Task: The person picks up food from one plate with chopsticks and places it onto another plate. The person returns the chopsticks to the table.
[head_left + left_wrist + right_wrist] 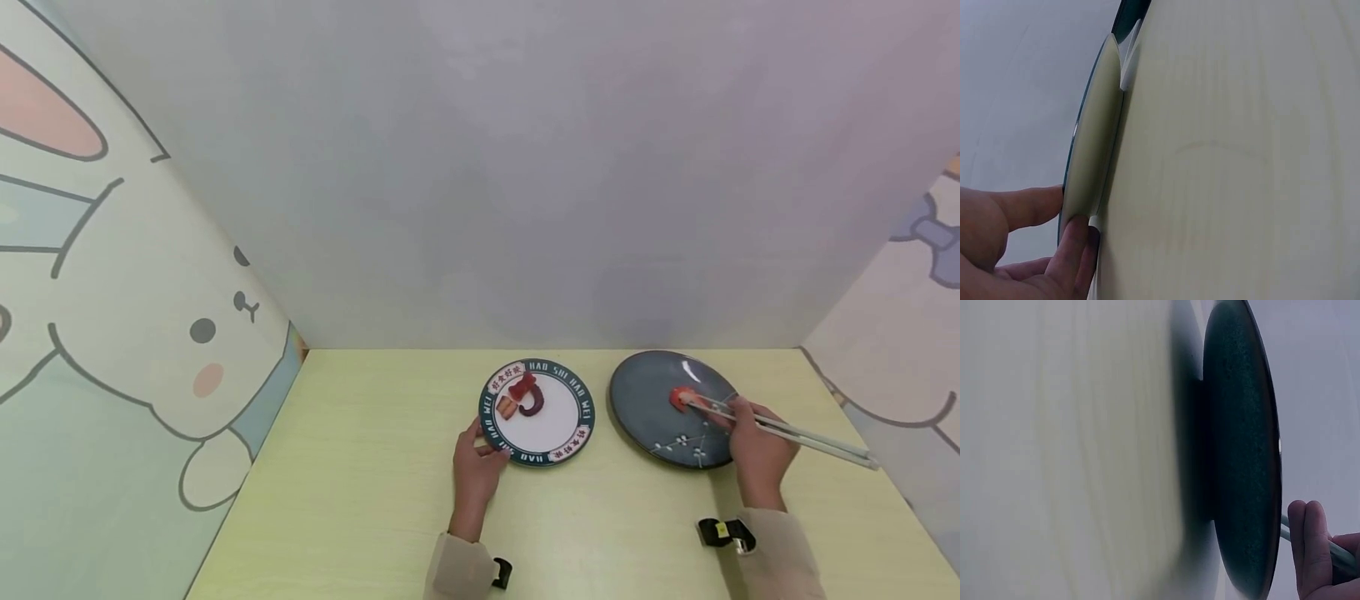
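Observation:
My left hand pinches the near left rim of a white plate with a dark green lettered border. In the left wrist view the thumb lies over the rim and fingers are under it. Several small food pieces, red, brown and dark purple, lie on that plate's left part. My right hand holds a pair of pale chopsticks over a dark blue-grey plate with white blossoms. The chopstick tips touch a red and pale piece of food on it; whether they grip it, I cannot tell.
Both plates stand on a pale yellow wooden table, side by side with a narrow gap. A plain grey wall rises behind the table. Cartoon-printed walls flank it left and right.

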Demonstrator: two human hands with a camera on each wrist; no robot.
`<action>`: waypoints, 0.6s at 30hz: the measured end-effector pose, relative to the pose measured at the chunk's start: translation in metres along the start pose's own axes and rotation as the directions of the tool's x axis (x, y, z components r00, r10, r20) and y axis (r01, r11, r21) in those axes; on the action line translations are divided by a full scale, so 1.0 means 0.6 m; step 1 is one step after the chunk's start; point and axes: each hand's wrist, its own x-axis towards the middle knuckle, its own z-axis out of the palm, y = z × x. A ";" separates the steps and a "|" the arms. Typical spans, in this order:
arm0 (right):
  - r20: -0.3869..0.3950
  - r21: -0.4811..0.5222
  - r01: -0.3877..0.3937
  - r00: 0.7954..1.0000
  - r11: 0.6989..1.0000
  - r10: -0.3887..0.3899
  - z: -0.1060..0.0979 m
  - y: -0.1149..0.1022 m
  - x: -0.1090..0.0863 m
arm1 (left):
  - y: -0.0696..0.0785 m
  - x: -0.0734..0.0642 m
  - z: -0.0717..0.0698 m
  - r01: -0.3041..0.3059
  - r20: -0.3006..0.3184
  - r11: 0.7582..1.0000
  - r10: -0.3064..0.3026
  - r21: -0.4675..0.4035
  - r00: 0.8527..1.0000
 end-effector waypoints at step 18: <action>-0.025 0.198 -0.044 0.998 0.979 0.050 -0.005 -0.002 -0.022 | -0.003 -0.002 0.000 0.008 -0.002 1.000 -0.008 -0.008 1.000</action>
